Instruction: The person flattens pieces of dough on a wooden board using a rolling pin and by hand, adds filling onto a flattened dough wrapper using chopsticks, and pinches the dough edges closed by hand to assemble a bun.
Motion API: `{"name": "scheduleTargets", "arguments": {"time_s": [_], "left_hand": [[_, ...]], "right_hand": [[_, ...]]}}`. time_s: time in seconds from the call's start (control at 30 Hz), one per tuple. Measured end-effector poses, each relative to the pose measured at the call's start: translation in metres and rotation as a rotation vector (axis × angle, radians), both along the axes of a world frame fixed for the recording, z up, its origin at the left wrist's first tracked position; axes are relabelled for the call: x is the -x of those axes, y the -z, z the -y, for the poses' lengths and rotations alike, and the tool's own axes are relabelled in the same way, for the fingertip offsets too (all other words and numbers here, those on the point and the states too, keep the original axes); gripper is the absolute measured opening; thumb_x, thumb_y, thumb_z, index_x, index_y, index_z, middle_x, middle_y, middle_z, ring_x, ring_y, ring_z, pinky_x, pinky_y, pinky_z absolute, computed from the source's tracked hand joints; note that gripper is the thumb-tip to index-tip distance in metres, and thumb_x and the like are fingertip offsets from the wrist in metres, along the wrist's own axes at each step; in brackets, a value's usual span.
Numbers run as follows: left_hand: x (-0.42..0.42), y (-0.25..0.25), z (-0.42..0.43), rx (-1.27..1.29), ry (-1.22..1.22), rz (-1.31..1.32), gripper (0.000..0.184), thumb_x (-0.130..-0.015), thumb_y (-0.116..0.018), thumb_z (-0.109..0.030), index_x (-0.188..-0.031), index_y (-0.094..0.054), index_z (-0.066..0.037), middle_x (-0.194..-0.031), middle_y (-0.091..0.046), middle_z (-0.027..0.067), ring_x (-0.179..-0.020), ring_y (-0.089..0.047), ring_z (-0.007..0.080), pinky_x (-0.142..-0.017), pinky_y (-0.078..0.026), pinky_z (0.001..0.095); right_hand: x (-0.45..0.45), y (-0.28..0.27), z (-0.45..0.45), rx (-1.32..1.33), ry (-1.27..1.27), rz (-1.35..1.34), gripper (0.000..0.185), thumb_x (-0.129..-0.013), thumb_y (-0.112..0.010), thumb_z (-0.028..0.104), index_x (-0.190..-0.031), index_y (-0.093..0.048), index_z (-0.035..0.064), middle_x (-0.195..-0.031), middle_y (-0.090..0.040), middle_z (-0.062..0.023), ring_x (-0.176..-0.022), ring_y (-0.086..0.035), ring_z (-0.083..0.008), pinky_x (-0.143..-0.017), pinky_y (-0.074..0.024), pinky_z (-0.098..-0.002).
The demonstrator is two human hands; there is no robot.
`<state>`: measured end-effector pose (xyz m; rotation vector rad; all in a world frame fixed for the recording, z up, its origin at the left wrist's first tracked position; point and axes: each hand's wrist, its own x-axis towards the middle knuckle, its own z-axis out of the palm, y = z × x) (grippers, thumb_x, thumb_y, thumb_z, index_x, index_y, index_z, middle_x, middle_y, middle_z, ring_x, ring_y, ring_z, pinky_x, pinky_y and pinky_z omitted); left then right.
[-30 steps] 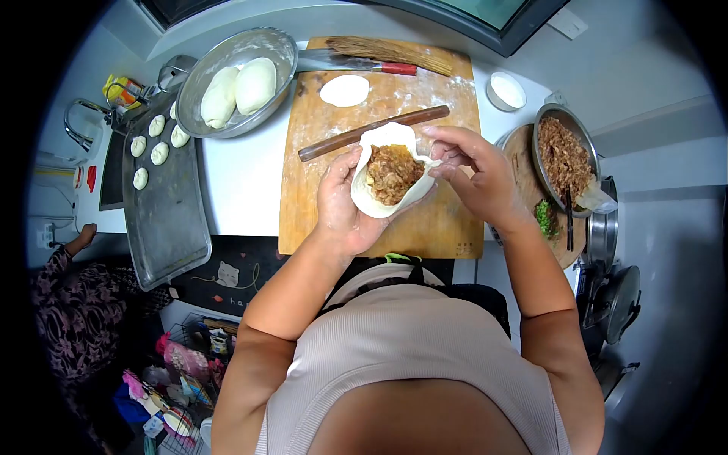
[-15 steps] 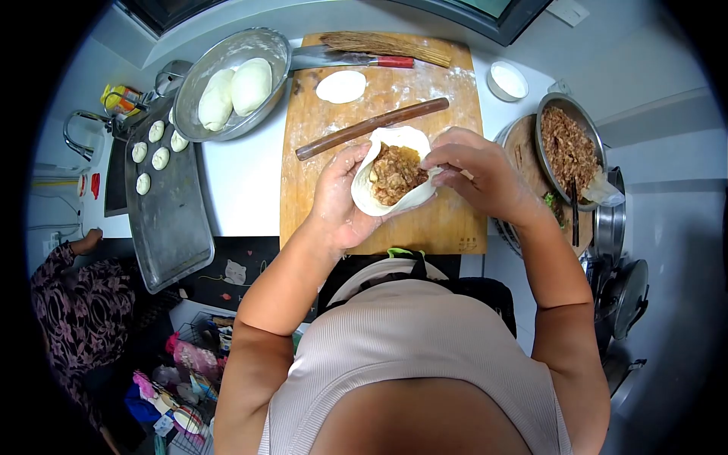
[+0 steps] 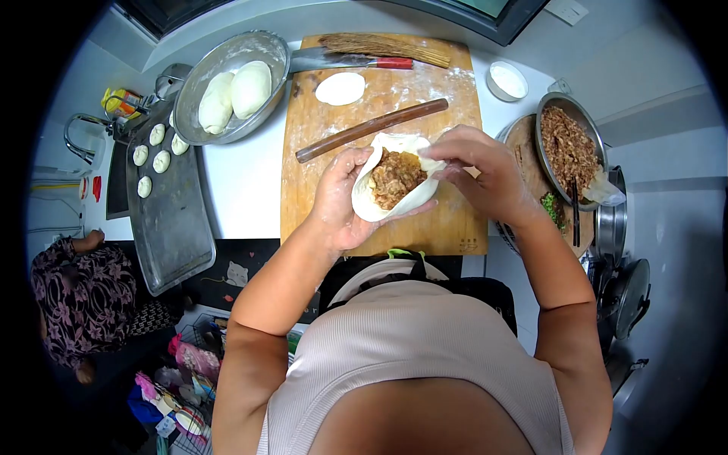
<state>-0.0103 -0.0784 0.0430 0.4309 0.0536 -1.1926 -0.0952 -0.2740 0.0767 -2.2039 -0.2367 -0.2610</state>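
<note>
A round dough wrapper (image 3: 367, 203) with a mound of brown meat filling (image 3: 397, 179) lies cupped in my left hand (image 3: 339, 199), the thumb over its left edge and the fingers beneath. My right hand (image 3: 479, 168) pinches the wrapper's right rim between thumb and fingers. The top of the wrapper is open and the filling shows. Beyond my hands, a brown rolling pin (image 3: 371, 130) lies slantwise on the floured wooden board (image 3: 318, 220). A flat round of dough (image 3: 340, 89) rests behind it.
At the back are a cleaver (image 3: 394, 63) and a straw brush (image 3: 383, 47). A metal bowl (image 3: 274, 57) of dough and a tray (image 3: 173, 235) with several buns stand left; a bowl of filling (image 3: 569, 144) with chopsticks and a flour bowl (image 3: 507, 81) stand right. Another person (image 3: 83, 296) is far left.
My right fingers have shifted slightly along the wrapper's rim, and its right side is drawn up more. The person at far left has moved forward, with more of the body in view.
</note>
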Motion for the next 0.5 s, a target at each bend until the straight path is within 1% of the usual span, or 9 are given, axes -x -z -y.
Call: {"name": "scheduleTargets", "arguments": {"time_s": [0.1,0.2,0.3,0.4,0.5], "left_hand": [[0.0,-0.005,0.0,-0.044,0.03,0.017,0.05,-0.092,-0.034,-0.031,-0.131,-0.041,0.0,-0.126,-0.053,0.0208,-0.112,-0.058,0.034,-0.097,-0.047,0.0562],[0.0,-0.004,0.001,-0.056,0.049,0.013,0.049,-0.092,-0.035,-0.031,-0.13,-0.042,0.001,-0.125,-0.053,0.0214,-0.111,-0.059,0.0335,-0.095,-0.049,0.0553],[0.001,-0.004,0.001,-0.093,0.07,0.061,0.05,-0.092,-0.035,-0.031,-0.129,-0.042,0.001,-0.124,-0.054,0.0209,-0.11,-0.059,0.0332,-0.095,-0.049,0.0558],[0.001,-0.005,0.002,-0.112,0.076,0.055,0.05,-0.094,-0.034,-0.036,-0.129,-0.043,-0.001,-0.124,-0.054,0.02,-0.111,-0.059,0.0326,-0.094,-0.049,0.057],[0.005,-0.011,0.004,-0.003,0.009,0.023,0.048,-0.095,-0.038,-0.038,-0.128,-0.044,-0.003,-0.124,-0.054,0.0183,-0.113,-0.058,0.0319,-0.094,-0.048,0.0581]], "right_hand": [[-0.002,0.005,0.007,0.143,-0.051,0.111,0.025,-0.075,-0.066,-0.011,-0.092,-0.066,0.006,-0.1,-0.061,-0.0068,-0.088,-0.062,-0.0167,-0.076,-0.0529,-0.0244],[0.001,0.009,0.001,-0.126,0.041,0.005,0.023,-0.073,-0.067,-0.012,-0.089,-0.066,0.0046,-0.098,-0.062,-0.0065,-0.087,-0.063,-0.0161,-0.074,-0.0541,-0.0245],[0.003,0.006,-0.001,-0.084,0.036,0.048,0.021,-0.073,-0.067,-0.012,-0.087,-0.065,0.003,-0.093,-0.063,-0.0074,-0.086,-0.064,-0.0168,-0.072,-0.055,-0.0257],[0.008,0.007,-0.002,-0.084,0.09,0.063,0.021,-0.073,-0.067,-0.012,-0.087,-0.064,0.0024,-0.092,-0.063,-0.008,-0.084,-0.065,-0.0175,-0.072,-0.0552,-0.0262],[0.012,0.019,-0.002,-0.124,0.156,0.1,0.023,-0.073,-0.066,-0.012,-0.09,-0.064,0.003,-0.092,-0.064,-0.0087,-0.081,-0.066,-0.0178,-0.072,-0.0551,-0.0261]]}}
